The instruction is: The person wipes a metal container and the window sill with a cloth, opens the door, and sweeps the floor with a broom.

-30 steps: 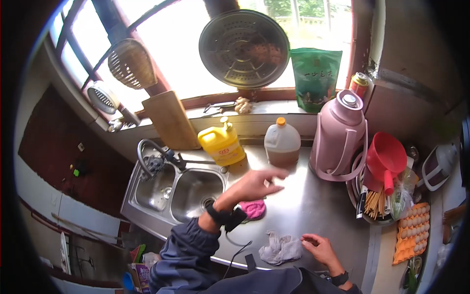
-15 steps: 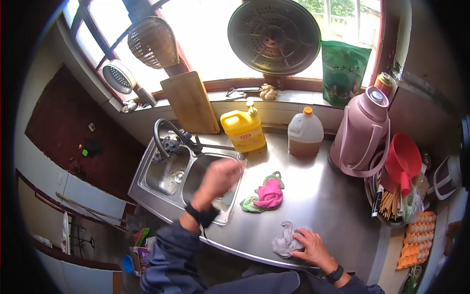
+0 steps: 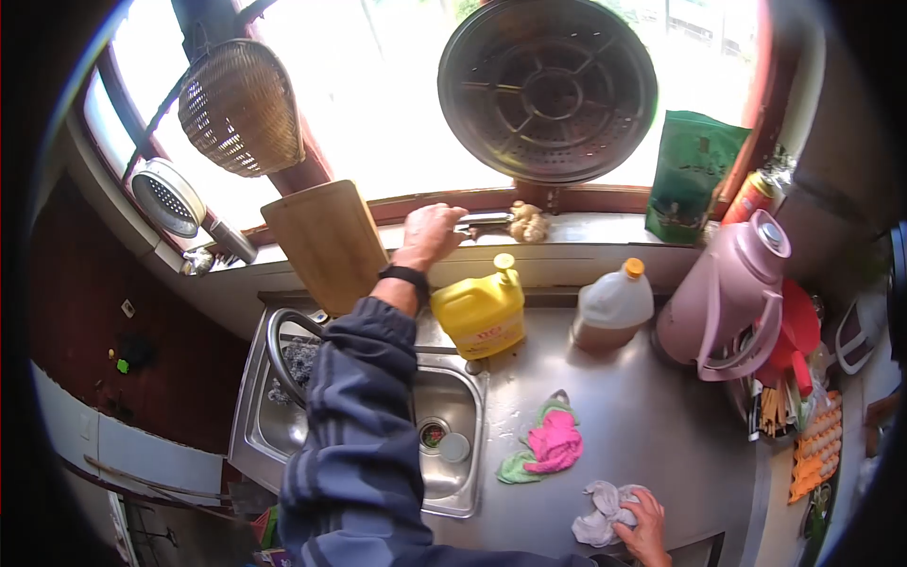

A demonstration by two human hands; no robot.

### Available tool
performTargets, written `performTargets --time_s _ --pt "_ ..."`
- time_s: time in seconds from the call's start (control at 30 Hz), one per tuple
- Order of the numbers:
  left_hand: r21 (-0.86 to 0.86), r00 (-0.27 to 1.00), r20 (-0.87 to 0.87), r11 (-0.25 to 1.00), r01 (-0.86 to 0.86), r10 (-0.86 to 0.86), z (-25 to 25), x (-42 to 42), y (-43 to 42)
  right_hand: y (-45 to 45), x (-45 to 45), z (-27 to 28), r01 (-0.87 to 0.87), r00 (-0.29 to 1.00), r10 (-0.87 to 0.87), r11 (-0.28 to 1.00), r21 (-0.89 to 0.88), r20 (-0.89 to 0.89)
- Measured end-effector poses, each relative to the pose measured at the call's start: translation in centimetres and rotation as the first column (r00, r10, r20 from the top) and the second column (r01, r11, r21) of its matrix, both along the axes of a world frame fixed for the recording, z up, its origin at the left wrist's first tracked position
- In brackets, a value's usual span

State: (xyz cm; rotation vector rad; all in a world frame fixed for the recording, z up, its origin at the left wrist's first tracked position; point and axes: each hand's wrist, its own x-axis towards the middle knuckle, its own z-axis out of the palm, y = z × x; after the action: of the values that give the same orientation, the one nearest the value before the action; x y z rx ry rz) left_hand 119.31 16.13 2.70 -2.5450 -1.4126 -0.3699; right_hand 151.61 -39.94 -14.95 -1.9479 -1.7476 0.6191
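Note:
My left hand (image 3: 433, 234) is stretched out to the windowsill, its fingers curled down at the left end of a dark-handled tool (image 3: 487, 219). What lies under those fingers is hidden. Beside the tool sits a piece of ginger root (image 3: 528, 223). At the counter's front, my right hand (image 3: 645, 529) has its fingers closed over a crumpled greyish-white cloth (image 3: 597, 518), which rests on the steel. A pink cloth (image 3: 556, 442) lies on a green cloth (image 3: 517, 468) farther back. Below my left forearm stands a yellow jug with a pump top (image 3: 480, 317).
My left sleeve crosses the double sink (image 3: 477, 496) and part of the tap (image 3: 276, 350). A cutting board (image 3: 326, 241) leans at the sill. A brown-liquid jug (image 3: 614, 307), a pink thermos (image 3: 723, 298) and an egg tray (image 3: 814, 449) stand rightward.
My left hand has moved from above the sink up to the windowsill. The right hand stays on the whitish cloth. The view has shifted, so the counter sits lower and the sill appears nearer.

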Motion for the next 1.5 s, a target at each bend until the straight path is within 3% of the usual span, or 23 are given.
performTargets --time_s 0.07,0.1,0.2,0.53,0.6,0.73,0.83,0.97,1.07,1.17,1.3,1.4,1.5 --pt "-0.026 1.000 0.016 0.999 -0.024 0.025 -1.4 0.9 1.3 1.1 -0.5 2.3 -0.055 0.990 0.049 0.998 0.038 0.135" --pt "0.006 1.000 0.020 1.000 0.007 -0.007 -2.1 0.9 2.0 1.2 -0.5 2.0 -0.024 0.998 0.026 0.999 -0.042 0.051" --pt "0.051 0.998 0.024 0.997 0.052 -0.053 -3.1 0.7 3.0 2.0 -0.5 1.9 -0.024 0.999 0.023 0.999 -0.035 -0.023" --pt "0.101 0.998 0.062 0.995 0.010 -0.016 -4.4 -0.7 3.2 3.1 -1.6 2.7 0.029 0.998 -0.034 0.995 -0.091 -0.053" --pt "0.116 0.997 0.034 0.991 0.065 -0.069 -4.5 -0.9 4.1 2.8 -1.1 2.3 0.015 0.997 -0.020 0.998 -0.064 -0.068" --pt "0.178 0.999 0.047 0.984 -0.001 -0.007 -2.6 -0.1 4.6 2.8 -1.2 2.6 0.044 0.997 -0.047 0.997 -0.057 -0.059" --pt "0.141 0.998 -0.034 0.989 -0.039 0.044 0.4 -0.2 3.5 2.2 -1.1 2.0 0.059 0.997 -0.062 0.997 -0.058 -0.035" --pt "0.094 0.991 -0.125 0.995 -0.037 0.049 -0.1 -2.7 4.1 2.0 -0.9 1.2 0.081 0.997 -0.082 0.995 -0.050 -0.016" --pt "0.110 0.987 -0.087 0.987 -0.122 0.131 -1.9 -4.9 4.6 2.1 -1.1 1.8 0.091 0.995 -0.092 0.994 -0.058 -0.029" --pt "-0.024 0.938 -0.115 0.943 -0.332 0.328 -2.2 -5.6 4.7 1.9 -0.9 1.8 0.103 0.994 -0.105 0.992 -0.071 -0.023" --pt "0.119 0.971 0.126 0.969 -0.217 0.202 -2.8 -4.5 2.3 1.9 -1.1 1.1 0.117 0.993 -0.117 0.991 -0.070 -0.004" --pt "0.048 0.992 0.107 0.996 -0.069 0.064 -2.6 -2.5 0.6 1.8 -1.0 0.9 0.115 0.993 -0.115 0.992 -0.048 -0.007" --pt "0.004 0.995 0.080 0.998 -0.055 0.054 -4.1 -2.1 1.3 1.9 -0.9 1.0 0.116 0.993 -0.117 0.992 -0.042 -0.028"
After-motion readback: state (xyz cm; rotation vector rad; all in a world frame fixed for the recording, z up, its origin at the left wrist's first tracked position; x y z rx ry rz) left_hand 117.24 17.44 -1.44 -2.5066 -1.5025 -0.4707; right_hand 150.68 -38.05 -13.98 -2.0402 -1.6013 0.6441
